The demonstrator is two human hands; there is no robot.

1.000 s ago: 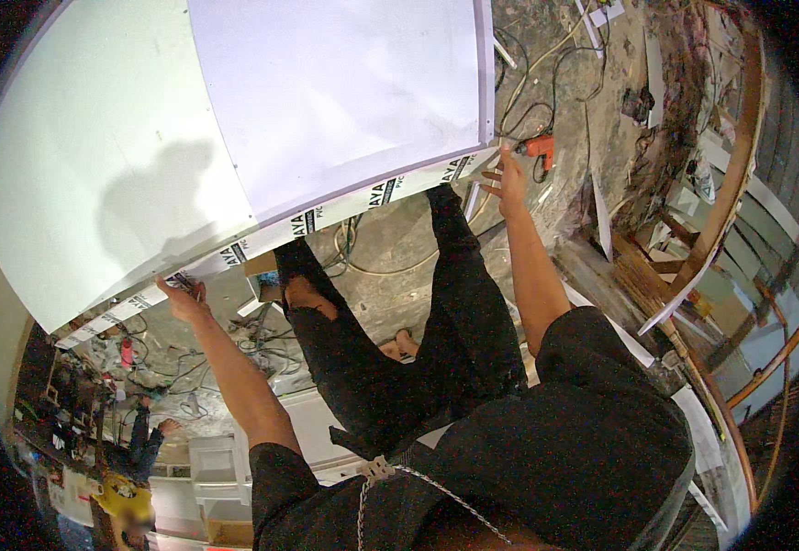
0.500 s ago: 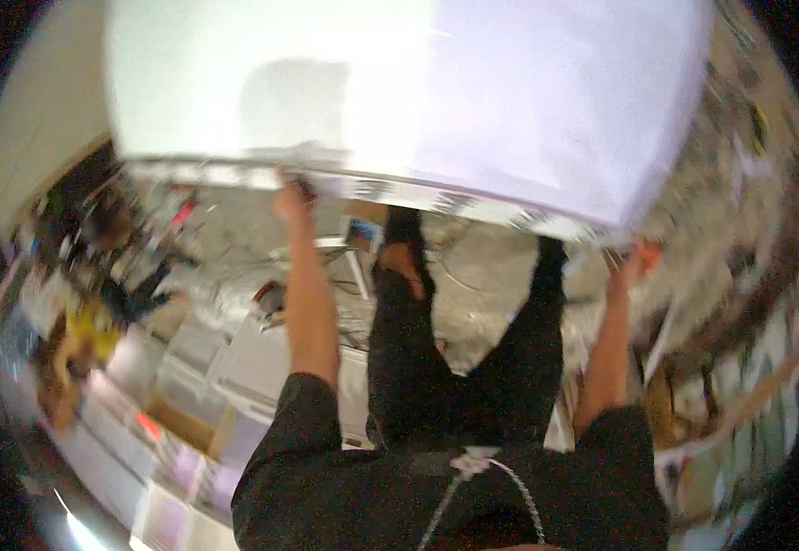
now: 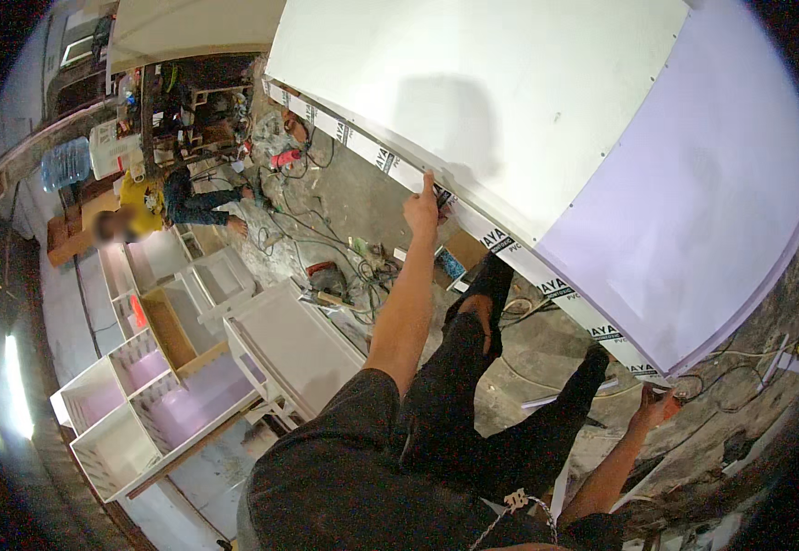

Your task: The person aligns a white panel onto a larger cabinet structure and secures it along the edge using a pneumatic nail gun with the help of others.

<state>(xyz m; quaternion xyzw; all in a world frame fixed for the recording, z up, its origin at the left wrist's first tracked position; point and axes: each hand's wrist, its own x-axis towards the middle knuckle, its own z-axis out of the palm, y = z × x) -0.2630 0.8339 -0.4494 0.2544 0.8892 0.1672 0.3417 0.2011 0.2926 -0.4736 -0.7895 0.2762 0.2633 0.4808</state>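
Note:
A large flat board (image 3: 500,83), white on the left part and lavender on the right, fills the upper right of the view. Its near edge carries a strip (image 3: 546,275) with dark printing and runs slantwise down to the right. My left hand (image 3: 424,209) is closed on this edge near its middle, thumb on top and fingers partly hidden underneath. At the lower right corner, my right hand (image 3: 649,404) grips the board from below, its fingers partly covered. Something orange (image 3: 671,407) shows beside that hand; I cannot tell what it is.
To the left stand white drawer-like boxes (image 3: 110,450) and a white cabinet (image 3: 294,335). A person in a yellow shirt (image 3: 147,204) sits beyond them. Cables (image 3: 317,225), a red tool (image 3: 284,159) and an open cardboard box (image 3: 463,253) lie on the concrete floor.
The board's near edge has gone from nearly level to a steep slant, and the board sits further right in view. Both hands stay on it. The whole surroundings have turned in view.

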